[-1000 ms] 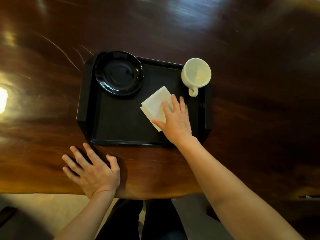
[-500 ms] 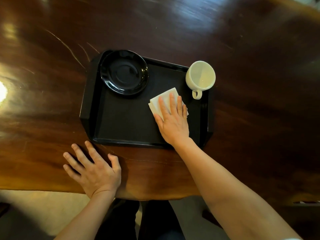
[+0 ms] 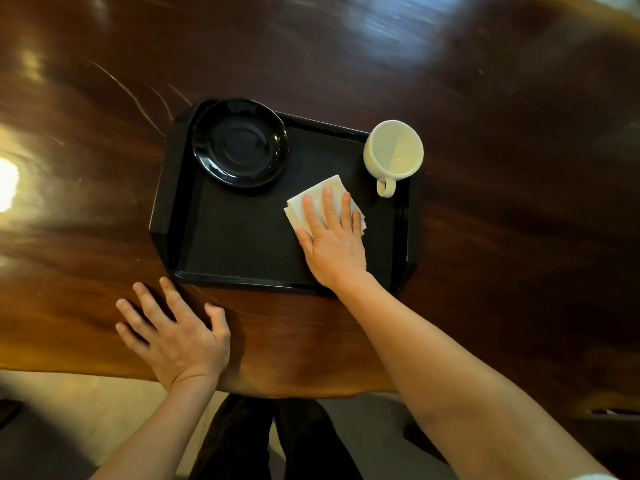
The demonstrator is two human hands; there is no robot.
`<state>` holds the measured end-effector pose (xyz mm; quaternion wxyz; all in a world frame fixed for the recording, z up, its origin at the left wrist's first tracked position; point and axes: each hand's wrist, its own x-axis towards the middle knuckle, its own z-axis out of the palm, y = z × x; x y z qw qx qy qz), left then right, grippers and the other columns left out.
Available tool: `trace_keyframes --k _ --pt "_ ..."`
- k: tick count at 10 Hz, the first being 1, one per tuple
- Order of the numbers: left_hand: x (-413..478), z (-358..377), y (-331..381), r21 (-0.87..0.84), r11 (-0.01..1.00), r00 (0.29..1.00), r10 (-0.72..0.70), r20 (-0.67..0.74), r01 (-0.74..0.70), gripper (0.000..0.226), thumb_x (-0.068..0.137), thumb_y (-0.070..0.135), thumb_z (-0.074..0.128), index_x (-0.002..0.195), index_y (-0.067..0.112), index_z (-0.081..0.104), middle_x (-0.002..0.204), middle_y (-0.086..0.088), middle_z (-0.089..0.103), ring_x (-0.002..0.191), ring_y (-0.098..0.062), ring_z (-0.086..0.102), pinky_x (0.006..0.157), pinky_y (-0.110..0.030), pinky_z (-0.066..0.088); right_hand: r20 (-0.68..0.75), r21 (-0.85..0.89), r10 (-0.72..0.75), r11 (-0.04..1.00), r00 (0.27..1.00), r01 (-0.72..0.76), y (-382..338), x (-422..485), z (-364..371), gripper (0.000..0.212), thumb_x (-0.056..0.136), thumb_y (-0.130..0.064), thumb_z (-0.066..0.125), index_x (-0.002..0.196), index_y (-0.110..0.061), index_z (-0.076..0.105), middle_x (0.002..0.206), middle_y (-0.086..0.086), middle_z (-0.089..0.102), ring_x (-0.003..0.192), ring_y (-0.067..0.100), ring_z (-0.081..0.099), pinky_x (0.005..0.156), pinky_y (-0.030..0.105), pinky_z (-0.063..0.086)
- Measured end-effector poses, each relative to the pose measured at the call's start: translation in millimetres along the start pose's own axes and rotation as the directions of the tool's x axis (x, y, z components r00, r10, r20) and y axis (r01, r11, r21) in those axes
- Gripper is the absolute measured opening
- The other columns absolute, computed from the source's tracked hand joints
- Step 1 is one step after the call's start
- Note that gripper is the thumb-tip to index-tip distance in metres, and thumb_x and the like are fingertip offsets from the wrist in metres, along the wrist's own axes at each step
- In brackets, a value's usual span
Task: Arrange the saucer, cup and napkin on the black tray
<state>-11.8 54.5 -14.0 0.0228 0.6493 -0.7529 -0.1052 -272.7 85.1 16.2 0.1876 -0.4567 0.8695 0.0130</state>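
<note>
A black tray [image 3: 239, 244] lies on the dark wooden table. A glossy black saucer [image 3: 239, 147] sits in its far left corner. An empty white cup [image 3: 393, 152] stands in the far right corner, handle toward me. A folded white napkin [image 3: 313, 197] lies flat on the tray right of centre. My right hand [image 3: 332, 240] rests flat on the napkin with fingers spread, covering its near half. My left hand [image 3: 175, 336] lies palm down on the table just in front of the tray, fingers apart, holding nothing.
The wooden table [image 3: 502, 209] extends all around the tray, with bright light glare at the far left. Its near edge runs just below my left wrist. My dark trousers and the floor show beneath it.
My right hand slid the napkin to the right and a little away, toward the cup, and now covers more of it. My left hand stayed put.
</note>
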Motion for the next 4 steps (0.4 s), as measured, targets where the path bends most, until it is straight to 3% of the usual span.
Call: trace_keyframes --k 2,3,4 --pt "2.6 -7.2 3.9 0.001 1.0 1.0 -0.004 0.028 0.004 0.08 0.095 0.056 0.036 0.159 0.01 0.033 0.168 -0.024 0.025 0.156 -0.049 0.017 0.124 -0.063 0.01 0.173 0.058 -0.006 0.998 0.985 -0.004 -5.8 4.1 -29.9 0.065 0.101 -0.056 0.023 0.157 -0.029 0.0 0.166 0.01 -0.009 0.149 0.04 -0.014 0.119 0.056 0.002" --pt "-0.7 -17.0 5.4 -0.005 0.999 0.993 -0.039 0.107 0.04 0.08 0.096 0.054 0.039 0.162 0.009 0.032 0.169 -0.024 0.022 0.157 -0.049 0.012 0.125 -0.062 0.007 0.162 0.192 -0.002 0.981 0.987 -0.03 -2.8 -6.1 -53.0 0.056 0.103 -0.044 0.034 0.152 -0.019 0.025 0.156 0.015 0.029 0.143 0.037 0.023 0.11 0.053 0.032" --pt "4.1 -33.0 11.8 0.023 0.999 0.977 -0.032 0.21 0.028 0.08 0.1 0.052 0.046 0.166 0.011 0.023 0.172 -0.022 0.014 0.159 -0.047 0.005 0.126 -0.059 0.004 0.124 0.308 0.02 0.95 0.992 -0.058 5.4 -28.3 -69.7 0.04 0.102 -0.036 0.04 0.135 -0.014 0.049 0.133 0.012 0.055 0.118 0.029 0.053 0.086 0.041 0.046"
